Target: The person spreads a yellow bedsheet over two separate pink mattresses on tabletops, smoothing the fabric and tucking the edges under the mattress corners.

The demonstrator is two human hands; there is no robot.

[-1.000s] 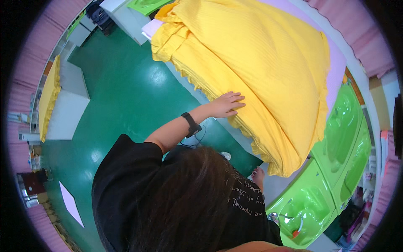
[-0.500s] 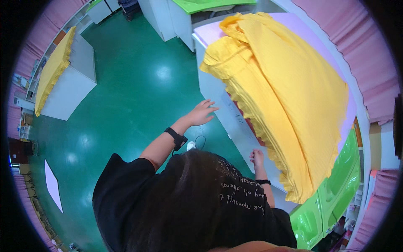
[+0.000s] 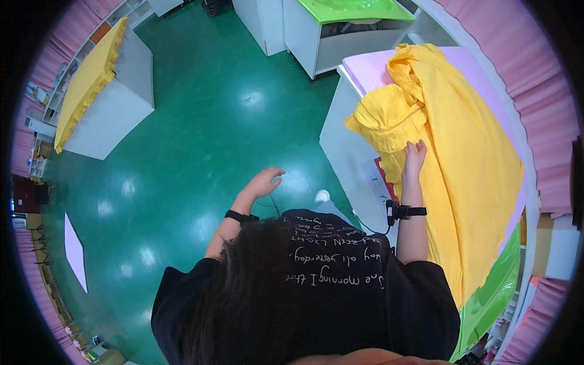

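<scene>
A yellow cloth (image 3: 465,158) with a ruffled edge lies in loose folds over a bed-like stand with a lilac top (image 3: 368,66). Over its near left part is my right hand (image 3: 415,159), fingers slightly bent and apart; whether the fingertips touch the fabric is hard to see. Out to the left, my left hand (image 3: 265,182) hangs in the air above the green floor, fingers loosely spread and holding nothing. Black bands circle both wrists, the right one with a small device and cable.
The stand's white side (image 3: 347,134) is close on my right. A bright green moulded top (image 3: 359,9) sits on a white unit ahead. To the far left stands another white unit (image 3: 112,118) under a yellow ruffled cover. Pink curtains (image 3: 486,48) hang along the right wall.
My right hand has moved forward from beside the stand to over the yellow cloth. My left hand has drawn back and left. The view has shifted, and the cloth appears farther right.
</scene>
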